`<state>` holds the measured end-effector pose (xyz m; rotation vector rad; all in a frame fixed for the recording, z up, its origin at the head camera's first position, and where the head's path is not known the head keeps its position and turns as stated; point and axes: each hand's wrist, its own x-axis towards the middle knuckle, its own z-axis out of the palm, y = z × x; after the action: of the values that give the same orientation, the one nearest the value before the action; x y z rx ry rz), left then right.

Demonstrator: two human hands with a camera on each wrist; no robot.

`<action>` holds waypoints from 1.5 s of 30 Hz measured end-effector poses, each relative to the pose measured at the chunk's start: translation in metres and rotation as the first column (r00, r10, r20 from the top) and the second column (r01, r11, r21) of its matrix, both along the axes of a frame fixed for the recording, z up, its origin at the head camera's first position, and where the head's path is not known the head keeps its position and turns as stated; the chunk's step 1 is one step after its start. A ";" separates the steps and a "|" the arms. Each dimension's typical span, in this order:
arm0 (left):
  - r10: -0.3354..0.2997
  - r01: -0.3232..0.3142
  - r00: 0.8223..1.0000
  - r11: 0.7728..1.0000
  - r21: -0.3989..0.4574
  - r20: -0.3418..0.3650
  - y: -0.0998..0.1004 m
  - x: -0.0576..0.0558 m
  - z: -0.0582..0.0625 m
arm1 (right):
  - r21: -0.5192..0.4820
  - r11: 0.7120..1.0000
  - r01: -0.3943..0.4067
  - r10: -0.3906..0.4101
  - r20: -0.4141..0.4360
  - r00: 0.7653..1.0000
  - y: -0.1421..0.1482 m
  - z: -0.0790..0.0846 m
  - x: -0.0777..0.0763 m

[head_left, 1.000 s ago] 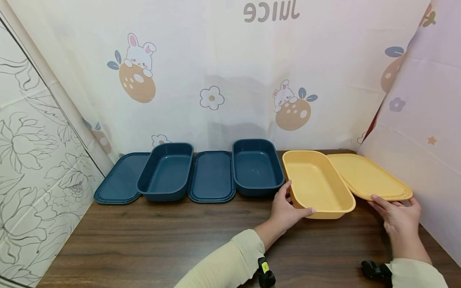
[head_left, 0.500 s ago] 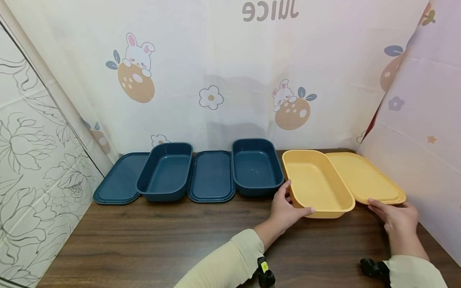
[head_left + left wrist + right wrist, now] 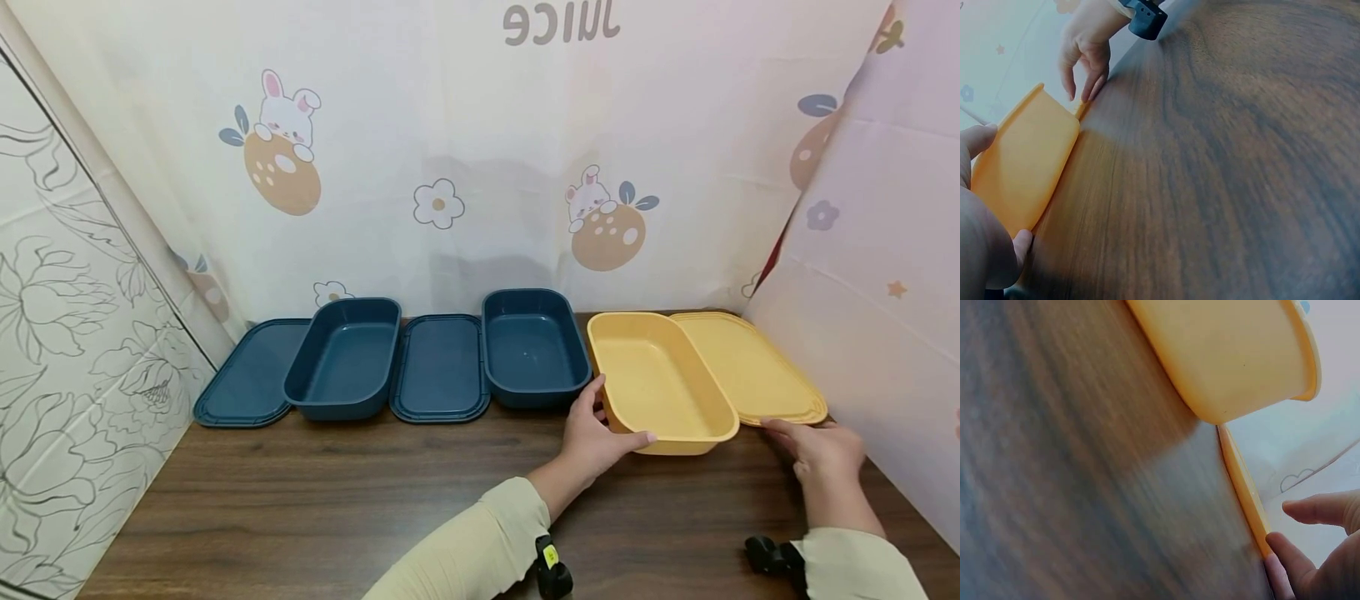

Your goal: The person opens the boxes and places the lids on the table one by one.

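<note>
My left hand grips the near left corner of a yellow food container, thumb along its front rim and fingers at its left side. The container stands upright and uncovered on the table. Close against its right side lies the flat yellow lid, partly hidden behind the container. My right hand is at the lid's near edge. In the right wrist view its fingertips touch the lid's edge, while the thumb stands apart from it. Both hands also show in the left wrist view.
Left of the yellow container stand two dark blue containers, with a blue lid between them and another blue lid at the far left. A printed curtain hangs behind the wooden table.
My right hand has moved the yellow lid left, up to the yellow container, and its near edge has come down flat. The left hand has stayed on the container.
</note>
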<state>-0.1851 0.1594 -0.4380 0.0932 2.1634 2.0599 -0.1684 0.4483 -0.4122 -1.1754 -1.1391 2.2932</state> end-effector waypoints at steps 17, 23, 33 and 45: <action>-0.007 0.007 1.000 1.000 -0.001 -0.005 -0.001 0.000 -0.001 | 0.798 -0.230 -0.557 0.290 0.602 0.744 0.024 0.002 0.005; -0.005 0.004 1.000 1.000 -0.016 -0.009 -0.001 -0.001 -0.003 | 0.799 -0.393 -0.456 0.348 0.588 0.730 0.022 -0.005 -0.005; -0.012 0.012 1.000 1.000 -0.004 -0.015 -0.001 -0.001 -0.001 | 0.743 -0.455 -0.490 0.312 0.649 0.694 0.017 -0.005 -0.015; -0.009 0.009 1.000 1.000 0.002 -0.007 -0.002 0.000 0.002 | 0.734 -0.478 -0.482 0.307 0.653 0.692 0.013 -0.002 -0.020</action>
<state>-0.1847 0.1575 -0.4359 0.1098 2.1608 2.0607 -0.1887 0.4617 -0.4144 0.0722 -2.9841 0.4254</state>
